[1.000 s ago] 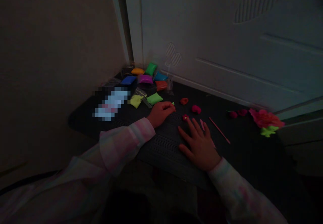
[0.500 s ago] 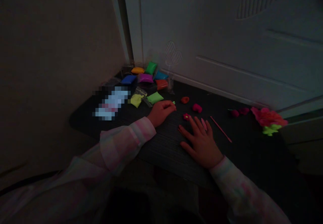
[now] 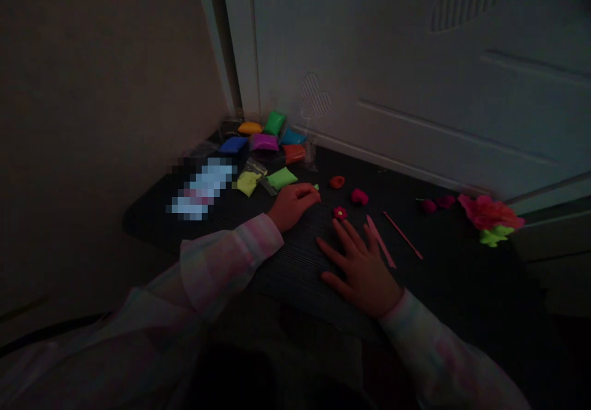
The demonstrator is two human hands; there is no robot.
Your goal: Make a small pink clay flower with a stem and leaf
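My left hand (image 3: 292, 207) is closed with thumb and fingers pinched, and a small bit of light-green clay (image 3: 316, 187) shows at its fingertips. My right hand (image 3: 362, 269) lies flat with fingers spread on the dark tabletop (image 3: 295, 261), holding nothing. Just beyond its fingertips sits a small dark-pink clay flower (image 3: 340, 213) with a pale yellow centre. A pink clay knife (image 3: 382, 244) and a thin pink modelling stick (image 3: 403, 235) lie to its right. Farther back are a magenta lump (image 3: 359, 197) and a red-orange lump (image 3: 337, 182) of clay.
Several clay packets, including a purple one (image 3: 265, 143), an opened yellow one (image 3: 248, 183) and a light-green one (image 3: 282, 178), lie back left beside a blurred bright rectangle (image 3: 203, 188). A pink flower (image 3: 490, 213) and dark-red pieces (image 3: 429, 205) lie right. A white panel (image 3: 392, 59) stands behind.
My right hand has slid slightly left and toward me, uncovering the flower and more of the pink clay knife. My left hand stays in almost the same place.
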